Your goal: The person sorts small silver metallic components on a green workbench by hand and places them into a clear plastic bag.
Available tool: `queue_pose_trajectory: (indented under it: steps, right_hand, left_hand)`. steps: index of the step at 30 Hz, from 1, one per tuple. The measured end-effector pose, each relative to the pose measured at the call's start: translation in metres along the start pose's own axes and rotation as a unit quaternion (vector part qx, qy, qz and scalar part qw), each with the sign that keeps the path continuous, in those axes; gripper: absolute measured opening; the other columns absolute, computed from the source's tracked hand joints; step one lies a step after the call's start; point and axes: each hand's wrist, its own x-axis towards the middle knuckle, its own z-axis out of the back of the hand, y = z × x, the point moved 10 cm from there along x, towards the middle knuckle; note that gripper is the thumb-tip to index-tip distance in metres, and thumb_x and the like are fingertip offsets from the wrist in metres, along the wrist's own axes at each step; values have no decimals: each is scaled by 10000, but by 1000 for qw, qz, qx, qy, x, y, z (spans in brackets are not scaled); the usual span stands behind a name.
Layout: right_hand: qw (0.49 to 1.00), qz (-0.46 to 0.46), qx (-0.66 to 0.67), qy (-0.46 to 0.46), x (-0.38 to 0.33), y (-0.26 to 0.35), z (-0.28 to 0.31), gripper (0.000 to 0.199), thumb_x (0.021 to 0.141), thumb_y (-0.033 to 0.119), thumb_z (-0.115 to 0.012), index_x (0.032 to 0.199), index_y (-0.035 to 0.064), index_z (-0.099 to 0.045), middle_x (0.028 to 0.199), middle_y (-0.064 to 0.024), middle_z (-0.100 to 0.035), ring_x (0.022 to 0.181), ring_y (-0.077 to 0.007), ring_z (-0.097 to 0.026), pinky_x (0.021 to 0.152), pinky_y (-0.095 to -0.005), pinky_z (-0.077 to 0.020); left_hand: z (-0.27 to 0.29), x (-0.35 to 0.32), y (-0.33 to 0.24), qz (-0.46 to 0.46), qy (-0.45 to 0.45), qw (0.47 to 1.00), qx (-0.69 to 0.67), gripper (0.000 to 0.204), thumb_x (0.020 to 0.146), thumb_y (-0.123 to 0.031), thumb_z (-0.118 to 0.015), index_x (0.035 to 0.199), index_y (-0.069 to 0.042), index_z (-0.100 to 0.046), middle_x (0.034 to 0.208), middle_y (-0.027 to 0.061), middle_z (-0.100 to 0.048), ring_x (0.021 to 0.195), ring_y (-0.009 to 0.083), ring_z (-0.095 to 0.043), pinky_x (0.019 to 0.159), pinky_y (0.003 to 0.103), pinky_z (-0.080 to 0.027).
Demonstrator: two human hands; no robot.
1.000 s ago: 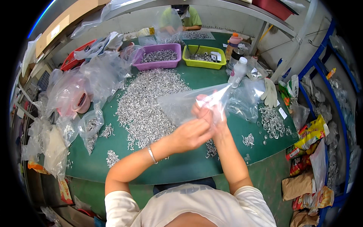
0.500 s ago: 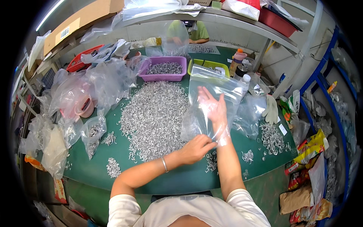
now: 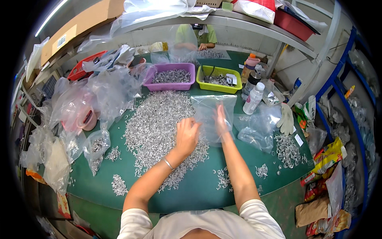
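A clear plastic bag point(image 3: 205, 105) is held up over the right side of a large heap of small curved silver metal pieces point(image 3: 155, 123). My right hand point(image 3: 220, 119) is inside the bag, its fingers straight and pointing away from me, seen edge-on through the film. At the bag's left edge, my left hand point(image 3: 188, 134) is closed with the fingers curled, pinching the film; the fingertips are partly hidden. A bracelet circles my left wrist.
Behind the heap stand a purple basket point(image 3: 169, 85) and a lime-green basket point(image 3: 219, 85), both holding metal pieces. A white bottle point(image 3: 253, 98), more bags and a glove point(image 3: 285, 119) lie to the right. Plastic bags point(image 3: 107, 87) crowd the left. Another person point(image 3: 207, 38) sits opposite.
The bag has come down and away from the lime-green basket, uncovering it and the white bottle. My left hand has moved from my right wrist, forward and left, to the bag's edge.
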Motion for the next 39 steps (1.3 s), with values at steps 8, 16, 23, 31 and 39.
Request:
queue_pose_trajectory:
  steps: [8, 16, 23, 31, 39]
  right_hand:
    - [715, 216, -634, 198, -67, 34, -37, 406, 867, 47, -487, 1270, -6, -483, 1326, -189, -486, 1253, -353, -430, 1054, -404, -342]
    - [935, 17, -291, 202, -125, 75, 11, 443, 889, 25, -492, 1331, 26, -465, 1352, -152, -498, 1277, -267, -441, 1065, -332, -323]
    - [972, -26, -209, 105, -220, 108, 99, 440, 840, 64, -635, 1264, 19, -527, 1227, -100, -601, 1150, -199, -544, 985, -353, -405]
    - [903, 22, -429, 34, -288, 67, 118, 908, 682, 290, -791, 1412, 25, -320, 1428, -172, -387, 1348, -323, -330, 1114, -411, -244]
    - [841, 99, -518, 119, -270, 52, 77, 790, 794, 316, -674, 1416, 13, -293, 1407, -198, -392, 1344, -355, -315, 1122, -441, -237]
  left_hand:
    - [-45, 18, 37, 19, 30, 999, 9, 338, 683, 62, -572, 1007, -25, -606, 891, 121, -505, 862, 305, -510, 741, 387, -404]
    - [-77, 11, 5, 89, 115, 989, -21, 635, 751, -90, -687, 1311, -36, -395, 1196, 192, -431, 1115, 360, -427, 901, 428, -357]
    - [-55, -23, -23, 72, 151, 981, -99, 881, 684, -84, -773, 1398, -19, -260, 1394, 226, -260, 1293, 413, -290, 1076, 465, -269]
    - [-47, -129, -73, 168, 263, 918, -245, 539, 829, 28, -562, 1329, 23, -360, 1351, 232, -392, 1289, 383, -367, 1088, 420, -290]
    - [-107, -164, -106, 111, 344, 911, -200, 493, 872, 26, -481, 1348, 31, -353, 1412, 248, -333, 1342, 403, -285, 1121, 470, -222]
